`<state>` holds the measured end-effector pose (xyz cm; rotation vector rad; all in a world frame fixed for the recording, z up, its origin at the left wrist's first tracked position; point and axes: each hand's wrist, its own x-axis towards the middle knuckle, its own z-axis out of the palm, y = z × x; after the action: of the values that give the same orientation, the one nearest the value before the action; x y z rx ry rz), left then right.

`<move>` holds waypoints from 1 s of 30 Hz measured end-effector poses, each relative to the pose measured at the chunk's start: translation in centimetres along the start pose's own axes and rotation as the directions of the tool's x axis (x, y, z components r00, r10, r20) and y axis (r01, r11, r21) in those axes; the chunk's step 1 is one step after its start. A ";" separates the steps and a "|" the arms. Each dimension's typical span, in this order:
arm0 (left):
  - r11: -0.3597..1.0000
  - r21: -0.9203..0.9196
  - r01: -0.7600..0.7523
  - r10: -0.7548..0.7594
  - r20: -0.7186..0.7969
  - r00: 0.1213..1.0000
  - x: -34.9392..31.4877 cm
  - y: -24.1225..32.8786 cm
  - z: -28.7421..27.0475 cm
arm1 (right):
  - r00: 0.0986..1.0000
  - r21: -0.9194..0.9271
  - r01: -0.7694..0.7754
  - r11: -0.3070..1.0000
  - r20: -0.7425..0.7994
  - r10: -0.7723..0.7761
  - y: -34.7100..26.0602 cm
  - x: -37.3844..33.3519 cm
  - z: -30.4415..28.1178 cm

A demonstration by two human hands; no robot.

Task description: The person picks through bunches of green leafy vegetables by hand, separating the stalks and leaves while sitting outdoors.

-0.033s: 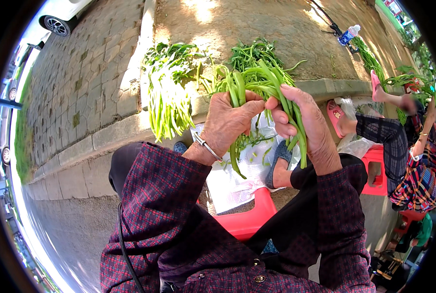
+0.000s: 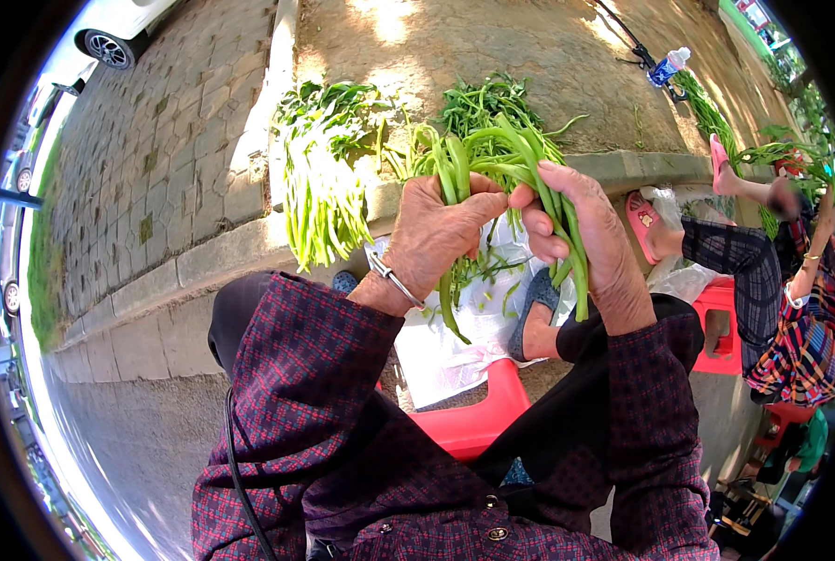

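Observation:
My left hand [image 2: 439, 227] is closed around a few long green vegetable stalks [image 2: 454, 166], which stick out above and below the fist. My right hand [image 2: 585, 224] grips a bunch of similar stalks [image 2: 520, 148] that hang down past the fingers. The thumb and fingertips of both hands meet at the middle, and what lies between them is too small to make out. Beyond the hands, a leafy green heap [image 2: 492, 101] rests on the curb's far side. Left of it lies a bundle of stalks [image 2: 316, 201] with its leaves pointing away. Below the hands, scraps lie on a white plastic sheet [image 2: 445, 360].
A red stool [image 2: 492, 411] stands between my knees. At the right, another person [image 2: 800, 327] in pink slippers sits near a red stool [image 2: 716, 323] and holds greens. A bottle [image 2: 668, 67] stands on the dirt beyond. The curb [image 2: 221, 257] runs across; a white car [image 2: 109, 42] is far left.

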<state>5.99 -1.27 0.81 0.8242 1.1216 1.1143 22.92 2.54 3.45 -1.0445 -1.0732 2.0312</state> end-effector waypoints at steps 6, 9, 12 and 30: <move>0.985 0.122 0.124 -0.140 0.129 0.982 0.1 0.8 -0.7 | 0.991 -0.116 0.068 0.991 -0.105 -0.080 0.5 0.3 -0.6; 0.974 0.152 0.169 -0.194 0.167 0.967 -0.1 0.6 -0.7 | 0.988 -0.106 0.091 0.990 -0.113 -0.103 0.3 0.4 -0.7; 0.971 0.164 0.174 -0.204 0.187 0.961 -0.3 0.1 -0.4 | 0.981 -0.097 0.103 0.990 -0.154 -0.117 0.2 0.5 -1.5; 0.917 0.357 0.177 -0.268 0.223 0.937 -0.1 -0.8 -1.6 | 0.937 -0.042 0.180 0.983 -0.296 -0.184 -1.5 0.2 -3.6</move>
<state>4.60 -1.62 -0.33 1.0451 1.1558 0.6058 26.05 4.84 3.41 -1.1697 -0.9856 1.6585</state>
